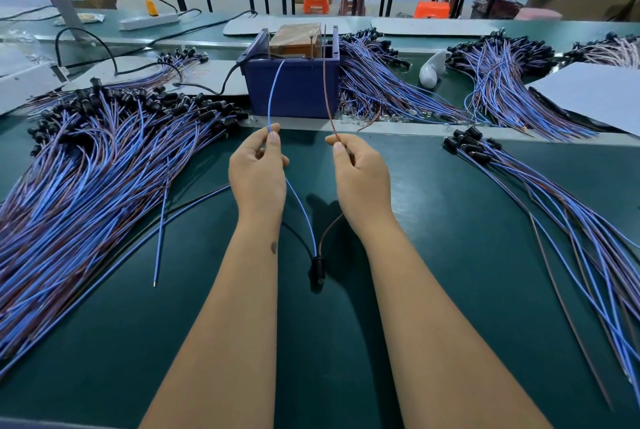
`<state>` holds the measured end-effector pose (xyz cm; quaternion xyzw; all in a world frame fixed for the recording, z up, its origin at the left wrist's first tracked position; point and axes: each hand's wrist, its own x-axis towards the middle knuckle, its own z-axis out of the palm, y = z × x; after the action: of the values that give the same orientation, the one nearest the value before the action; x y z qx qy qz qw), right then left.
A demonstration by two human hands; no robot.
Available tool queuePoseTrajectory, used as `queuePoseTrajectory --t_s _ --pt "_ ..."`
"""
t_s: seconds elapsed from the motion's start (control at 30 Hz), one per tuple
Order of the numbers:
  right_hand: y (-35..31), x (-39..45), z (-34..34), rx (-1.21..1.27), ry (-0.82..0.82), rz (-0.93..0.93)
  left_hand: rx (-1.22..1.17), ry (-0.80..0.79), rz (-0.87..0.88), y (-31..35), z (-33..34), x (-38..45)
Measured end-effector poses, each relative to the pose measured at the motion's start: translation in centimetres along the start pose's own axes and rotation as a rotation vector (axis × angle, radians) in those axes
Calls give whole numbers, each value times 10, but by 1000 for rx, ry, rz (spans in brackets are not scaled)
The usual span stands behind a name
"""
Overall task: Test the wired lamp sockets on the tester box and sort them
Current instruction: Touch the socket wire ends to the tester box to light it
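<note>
Left hand pinches the blue lead, right hand the brown lead, tips at the tester beyond the fingers, with big piles seemingly untested.

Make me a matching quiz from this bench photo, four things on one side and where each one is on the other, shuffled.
Things:
1. blue wire
2. brown wire
3. black socket
4. tester box

Places:
A. hanging between the forearms
B. pinched by the right hand
C. on the bench beyond both hands
D. pinched by the left hand

Pairs: 1-D, 2-B, 3-A, 4-C
</note>
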<state>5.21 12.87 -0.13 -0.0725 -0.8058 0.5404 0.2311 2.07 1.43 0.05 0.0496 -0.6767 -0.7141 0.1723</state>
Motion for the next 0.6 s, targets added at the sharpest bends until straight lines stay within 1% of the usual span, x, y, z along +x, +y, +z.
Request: queuePoseTrajectory --t_s 0.07,0.17,0.27,0.43,0.6 --pt "1 1 3 -23 -11 6 -5 10 44 1 1 0" --pt "2 3 4 -73 -28 25 -18 42 65 1 1 1" --pt "3 5 4 -101 -31 63 -32 64 47 0 1 4" --pt "1 5 7 -159 -30 89 -1 42 2 -4 1 6" --pt "1 5 7 -116 -4 95 57 25 -5 -7 1 8"
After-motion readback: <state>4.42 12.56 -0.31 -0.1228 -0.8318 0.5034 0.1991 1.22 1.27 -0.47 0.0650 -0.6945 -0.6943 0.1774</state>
